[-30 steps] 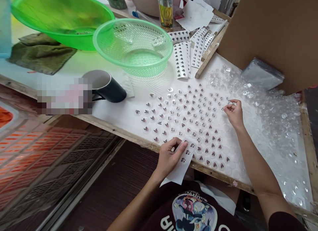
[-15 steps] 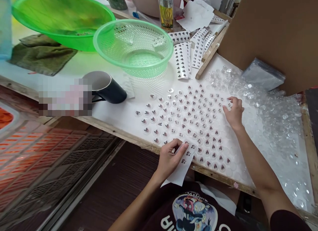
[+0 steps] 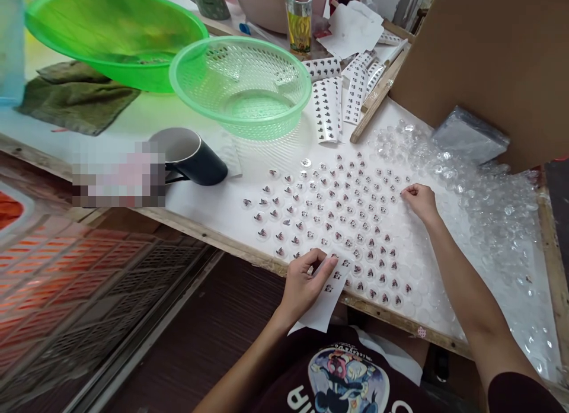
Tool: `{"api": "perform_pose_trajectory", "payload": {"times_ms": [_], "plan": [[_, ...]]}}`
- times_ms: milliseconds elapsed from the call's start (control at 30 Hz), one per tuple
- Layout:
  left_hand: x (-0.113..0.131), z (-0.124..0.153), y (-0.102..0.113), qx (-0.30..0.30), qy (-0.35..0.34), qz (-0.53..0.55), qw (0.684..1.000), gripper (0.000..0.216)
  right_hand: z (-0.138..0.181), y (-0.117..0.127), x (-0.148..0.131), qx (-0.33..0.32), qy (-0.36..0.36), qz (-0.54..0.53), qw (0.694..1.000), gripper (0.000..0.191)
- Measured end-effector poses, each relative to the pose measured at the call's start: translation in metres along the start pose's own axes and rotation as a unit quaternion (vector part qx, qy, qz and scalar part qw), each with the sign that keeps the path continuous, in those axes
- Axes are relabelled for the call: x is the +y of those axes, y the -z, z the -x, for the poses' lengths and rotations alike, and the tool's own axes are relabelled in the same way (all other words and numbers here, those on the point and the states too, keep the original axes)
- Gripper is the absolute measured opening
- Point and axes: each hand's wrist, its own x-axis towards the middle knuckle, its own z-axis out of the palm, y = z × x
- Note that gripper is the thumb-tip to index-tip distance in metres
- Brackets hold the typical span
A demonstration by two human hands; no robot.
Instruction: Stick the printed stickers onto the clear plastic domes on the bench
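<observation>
My left hand (image 3: 306, 285) pinches a white sticker sheet (image 3: 326, 300) at the table's front edge; a few small printed figures show on it. Several clear round discs (image 3: 338, 235), most bearing a small dark-and-pink figure sticker, lie spread in rows on the white tabletop beyond the sheet. At the right border of these rows is my right hand (image 3: 420, 201), thumb and fingertips pressed together just above the surface. Whatever its fingertips may hold is too small to make out. Plain clear discs (image 3: 411, 253) lie in front of it, nearer the table edge.
A heap of clear plastic pieces (image 3: 484, 194) covers the right side, with a plastic-wrapped block (image 3: 471, 134) by a cardboard panel (image 3: 489, 63). Sticker strips (image 3: 326, 111) lie at the back beside a green basket (image 3: 240, 125). A dark mug (image 3: 202, 164) lies tipped at left.
My right hand's fingers, spread before, have come together into a pinch, and the hand has shifted slightly down and right. A printed figure now shows just beyond its fingertips. My left hand keeps its place.
</observation>
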Motion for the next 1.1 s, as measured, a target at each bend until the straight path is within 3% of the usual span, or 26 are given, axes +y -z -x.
{"api": "perform_pose_trajectory", "payload": {"times_ms": [400,500,600,633,700,767,867,1033,1100], "plan": [[0.0,0.0,0.0,-0.001,0.003,-0.001,1.0,0.036,0.002,0.001,-0.008,0.007,0.051,0.159,0.986,0.012],[-0.002,0.0,-0.001,0.002,0.0,0.004,1.0,0.036,0.014,0.006,-0.016,0.029,0.055,0.134,0.989,0.016],[-0.003,0.0,-0.002,0.008,0.003,0.012,1.0,0.037,0.058,0.006,-0.035,0.063,0.086,0.01,0.994,0.025],[-0.004,0.0,-0.002,0.013,0.004,0.014,1.0,0.038,0.08,0.004,-0.043,0.034,0.096,-0.055,0.993,0.028],[-0.004,0.001,-0.003,0.025,0.006,0.015,1.0,0.039,0.127,-0.004,-0.06,-0.111,0.128,-0.152,0.974,0.031],[-0.005,0.001,-0.003,0.032,0.007,0.017,0.999,0.039,0.168,-0.015,-0.075,-0.215,0.147,-0.18,0.949,0.03],[-0.004,0.002,-0.002,0.021,0.007,0.025,0.999,0.038,0.2,-0.025,-0.086,-0.24,0.143,-0.21,0.937,0.018],[-0.001,0.0,0.0,-0.017,0.017,0.043,0.999,0.019,0.2,-0.023,-0.081,-0.248,0.175,-0.162,0.939,0.019],[-0.001,-0.001,-0.001,-0.016,0.017,0.04,0.999,0.02,0.201,-0.023,-0.079,-0.216,0.197,-0.14,0.946,0.015]]}}
